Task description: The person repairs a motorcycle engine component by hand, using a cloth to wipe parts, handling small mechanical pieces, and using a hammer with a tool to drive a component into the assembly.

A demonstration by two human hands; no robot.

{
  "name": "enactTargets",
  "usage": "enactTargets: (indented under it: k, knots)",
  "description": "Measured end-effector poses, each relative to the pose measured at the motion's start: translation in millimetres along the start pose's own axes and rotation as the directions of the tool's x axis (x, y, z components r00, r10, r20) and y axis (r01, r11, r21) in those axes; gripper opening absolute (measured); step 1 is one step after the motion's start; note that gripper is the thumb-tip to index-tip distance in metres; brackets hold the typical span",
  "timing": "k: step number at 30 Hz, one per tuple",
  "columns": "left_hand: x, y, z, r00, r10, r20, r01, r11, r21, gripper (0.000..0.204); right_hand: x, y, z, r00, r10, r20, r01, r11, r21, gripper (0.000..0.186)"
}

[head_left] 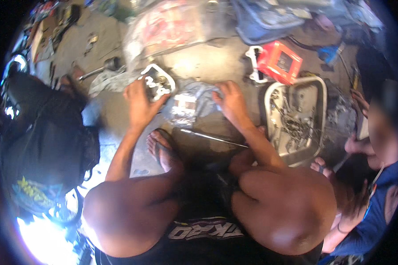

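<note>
From my distant seat I see the left hand [141, 104] at the rounded metal part with a white rim and a dark hollow inside [172, 80]. Its thumb stands well apart from the fingers, and together they hold the near side of this part, which is left of the middle, above the concrete floor [203, 62]. The far rim of the part is uncovered.

The right hand [234, 104] is by the right end of the crumpled grey-blue cloth [205, 93]. Its fingers are bent and brought near to the thumb; I cannot tell if they pinch something. Between the two hands, a shiny clear plastic packet [184, 109] lies at the cloth's near left side.

For moving, I find the widest bare floor beyond the cloth, between the rounded part and the bright red square box [278, 62]. A white flat frame-like piece [253, 64] stands at the left edge of this box, so it narrows the passage there. On the right, the white-rimmed tray with loose metal pieces [325, 106] has its left edge near the right forearm. On the near side, a long thin metal rod [214, 138] lies slanting, its right end close beneath this forearm.
</note>
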State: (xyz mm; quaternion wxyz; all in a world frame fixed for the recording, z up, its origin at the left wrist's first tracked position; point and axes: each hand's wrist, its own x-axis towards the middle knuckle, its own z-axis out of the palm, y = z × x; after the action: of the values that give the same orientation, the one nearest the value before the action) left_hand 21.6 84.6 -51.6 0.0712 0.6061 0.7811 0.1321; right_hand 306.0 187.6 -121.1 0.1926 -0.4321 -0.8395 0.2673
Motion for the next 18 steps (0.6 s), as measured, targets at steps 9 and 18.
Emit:
enactTargets:
  k: [9,18]
  knots:
    - [-19,25,-34,1.000,0.000,-0.029,-0.005,0.985,-0.171,0.090,-8,8,7,0.996,0.083,-0.016,-0.083,0.996,0.028,0.026]
    - [-40,48,-20,1.000,0.023,-0.006,-0.023,0.874,-0.486,0.087,12,-31,-10,0.911,0.281,0.301,-0.407,0.500,0.765,0.027]
